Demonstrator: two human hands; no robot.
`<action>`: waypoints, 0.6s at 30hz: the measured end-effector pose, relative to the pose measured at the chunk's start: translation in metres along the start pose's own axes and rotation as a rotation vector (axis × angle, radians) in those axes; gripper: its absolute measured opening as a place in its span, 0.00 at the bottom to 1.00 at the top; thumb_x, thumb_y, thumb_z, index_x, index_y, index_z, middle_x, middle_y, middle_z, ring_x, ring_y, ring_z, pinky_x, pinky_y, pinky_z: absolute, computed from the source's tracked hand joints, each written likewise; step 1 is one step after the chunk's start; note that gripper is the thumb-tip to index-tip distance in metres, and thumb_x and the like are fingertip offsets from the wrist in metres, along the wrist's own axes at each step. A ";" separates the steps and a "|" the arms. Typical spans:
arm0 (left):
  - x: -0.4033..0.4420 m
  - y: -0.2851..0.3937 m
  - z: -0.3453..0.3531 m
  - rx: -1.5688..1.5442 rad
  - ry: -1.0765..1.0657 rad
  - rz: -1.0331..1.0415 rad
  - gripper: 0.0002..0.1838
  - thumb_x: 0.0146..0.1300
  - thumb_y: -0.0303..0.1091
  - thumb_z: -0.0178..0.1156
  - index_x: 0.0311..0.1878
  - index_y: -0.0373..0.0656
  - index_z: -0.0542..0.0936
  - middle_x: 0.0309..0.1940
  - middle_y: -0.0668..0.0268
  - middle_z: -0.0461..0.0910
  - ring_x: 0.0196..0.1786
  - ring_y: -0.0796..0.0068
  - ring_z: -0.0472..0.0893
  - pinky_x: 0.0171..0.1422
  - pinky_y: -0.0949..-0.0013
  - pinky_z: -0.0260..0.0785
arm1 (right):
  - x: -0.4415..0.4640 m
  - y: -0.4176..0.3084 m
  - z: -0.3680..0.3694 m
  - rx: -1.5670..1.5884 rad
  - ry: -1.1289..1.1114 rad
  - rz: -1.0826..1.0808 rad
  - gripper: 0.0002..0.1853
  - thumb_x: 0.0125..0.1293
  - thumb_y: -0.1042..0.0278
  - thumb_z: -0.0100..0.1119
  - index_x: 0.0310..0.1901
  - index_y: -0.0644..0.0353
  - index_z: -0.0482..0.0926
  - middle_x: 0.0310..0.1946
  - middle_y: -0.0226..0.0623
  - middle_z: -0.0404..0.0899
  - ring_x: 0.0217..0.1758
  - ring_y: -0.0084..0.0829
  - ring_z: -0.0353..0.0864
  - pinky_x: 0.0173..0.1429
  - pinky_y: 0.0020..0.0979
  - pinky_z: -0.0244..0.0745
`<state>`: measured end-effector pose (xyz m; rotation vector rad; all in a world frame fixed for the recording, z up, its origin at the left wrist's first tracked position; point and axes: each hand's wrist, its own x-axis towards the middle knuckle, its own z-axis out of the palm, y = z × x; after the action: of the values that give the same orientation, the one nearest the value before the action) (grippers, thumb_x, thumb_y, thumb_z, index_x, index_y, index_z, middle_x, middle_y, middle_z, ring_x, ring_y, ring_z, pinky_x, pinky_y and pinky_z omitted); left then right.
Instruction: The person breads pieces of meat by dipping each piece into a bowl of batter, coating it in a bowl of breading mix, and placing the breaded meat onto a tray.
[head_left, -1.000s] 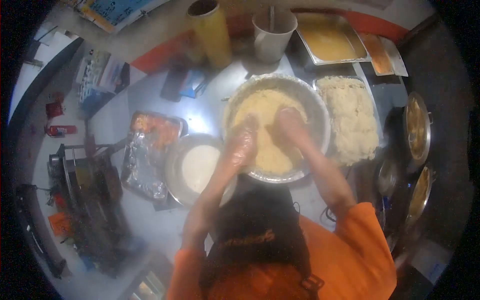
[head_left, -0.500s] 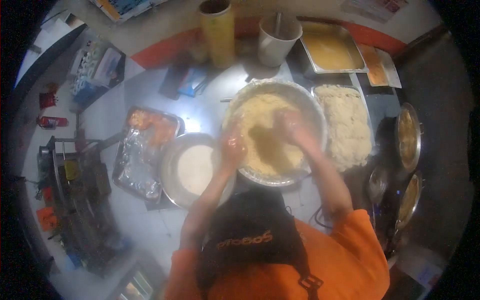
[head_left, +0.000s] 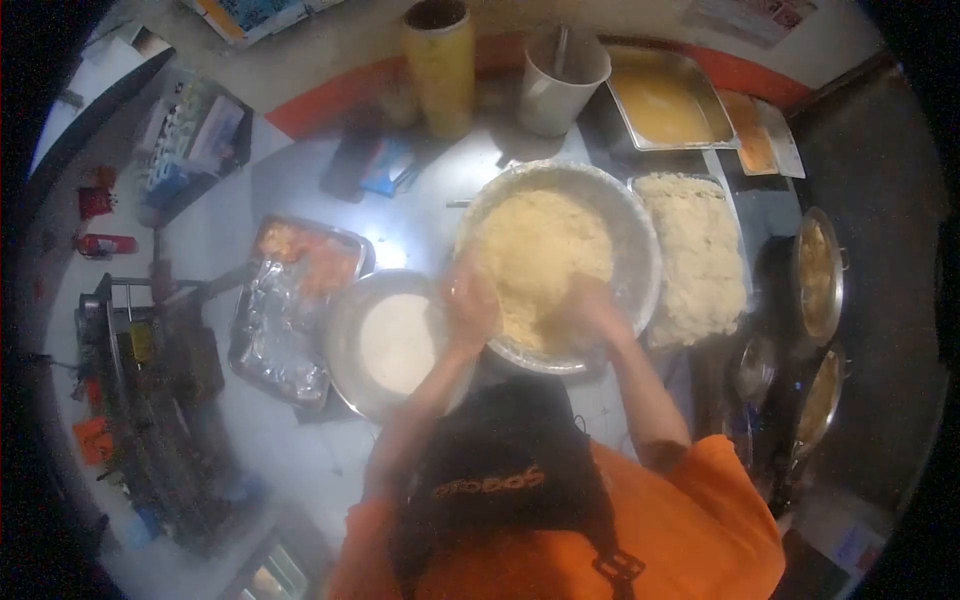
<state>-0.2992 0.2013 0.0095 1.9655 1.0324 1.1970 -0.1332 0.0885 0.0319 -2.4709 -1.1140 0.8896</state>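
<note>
Right grip (head_left: 597,312): touches mix (head_left: 548,238); left grip (head_left: 470,300): at rim of bowl (head_left: 634,245). Cannot tell spread or hold of either: blurred. Mix: lies ahead of right grip, the nearer, and rightward of left; roundish.

Left hand (head_left: 472,300) and right hand (head_left: 595,312), a blur at the big bowl (head_left: 634,255)
From here I can't make out the right fingertips down at the pale yellow mix (head_left: 545,235), nor what the left ones touch. The left forearm (head_left: 425,400) covers some of the white-filled basin (head_left: 344,338). That wall notice (head_left: 765,18) is too small to read, and the orange shirt (head_left: 690,520) runs out of view below.
</note>
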 end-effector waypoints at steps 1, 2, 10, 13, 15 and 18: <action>0.002 0.011 -0.004 0.017 -0.013 0.022 0.21 0.58 0.19 0.52 0.56 0.33 0.79 0.35 0.52 0.81 0.32 0.62 0.79 0.37 0.59 0.72 | 0.015 0.019 0.029 -0.170 -0.170 -0.043 0.21 0.44 0.59 0.71 0.38 0.65 0.82 0.40 0.54 0.82 0.45 0.48 0.82 0.49 0.45 0.76; 0.002 0.011 -0.001 0.018 -0.024 0.034 0.21 0.59 0.19 0.52 0.57 0.33 0.79 0.36 0.51 0.82 0.33 0.62 0.80 0.38 0.59 0.73 | 0.017 0.016 0.032 -0.340 -0.339 -0.077 0.20 0.44 0.60 0.72 0.36 0.65 0.82 0.38 0.53 0.82 0.43 0.47 0.82 0.48 0.45 0.75; -0.004 -0.009 0.007 -0.068 -0.014 0.013 0.22 0.62 0.22 0.52 0.61 0.31 0.75 0.47 0.48 0.84 0.46 0.57 0.85 0.53 0.62 0.75 | -0.009 -0.033 -0.017 0.265 0.182 -0.257 0.11 0.65 0.65 0.61 0.38 0.68 0.78 0.31 0.48 0.83 0.34 0.46 0.84 0.42 0.42 0.80; -0.006 0.012 -0.004 -0.050 -0.115 -0.073 0.22 0.63 0.23 0.50 0.61 0.31 0.75 0.46 0.49 0.84 0.46 0.57 0.85 0.55 0.62 0.75 | -0.009 -0.036 0.002 -0.733 0.247 -0.750 0.28 0.66 0.68 0.51 0.64 0.76 0.64 0.62 0.61 0.69 0.66 0.54 0.69 0.69 0.43 0.67; 0.001 0.014 -0.002 -0.014 -0.154 -0.162 0.22 0.62 0.22 0.50 0.60 0.31 0.75 0.45 0.50 0.85 0.46 0.57 0.85 0.55 0.61 0.75 | 0.003 -0.040 -0.015 -0.941 0.102 -0.739 0.35 0.66 0.70 0.47 0.71 0.80 0.54 0.73 0.64 0.56 0.77 0.55 0.57 0.78 0.43 0.56; -0.004 0.005 0.000 -0.234 -0.152 -0.116 0.22 0.62 0.21 0.49 0.60 0.32 0.76 0.47 0.50 0.84 0.48 0.56 0.84 0.57 0.61 0.74 | 0.014 -0.021 -0.025 -0.966 0.126 -0.718 0.37 0.65 0.72 0.44 0.74 0.78 0.49 0.73 0.67 0.57 0.78 0.55 0.56 0.78 0.43 0.57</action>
<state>-0.2992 0.1950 0.0120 1.7604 0.8743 1.0372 -0.1222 0.1126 0.0562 -2.2818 -2.5598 -0.0732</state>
